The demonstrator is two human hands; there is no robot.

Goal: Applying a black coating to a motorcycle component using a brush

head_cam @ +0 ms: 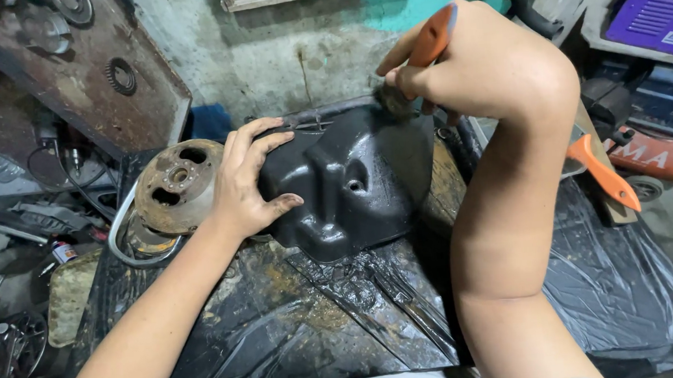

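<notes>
Left hand (245,179) lying flat, fingers spread, pressing on left edge of black moulded cover (348,184). Cover resting on table (283,327) draped in black plastic sheet. Right hand (477,61) gripping orange-handled brush (422,57), bristles touching cover's top edge. Rusty round metal part (172,185) sitting just beside left hand. Second orange-handled tool (604,170) lying at right.

Black glossy moulded cover (344,184), wet, dome-up on the black plastic sheet (597,297). Orange-handled brush (422,57), bristles on cover's far edge.
</notes>
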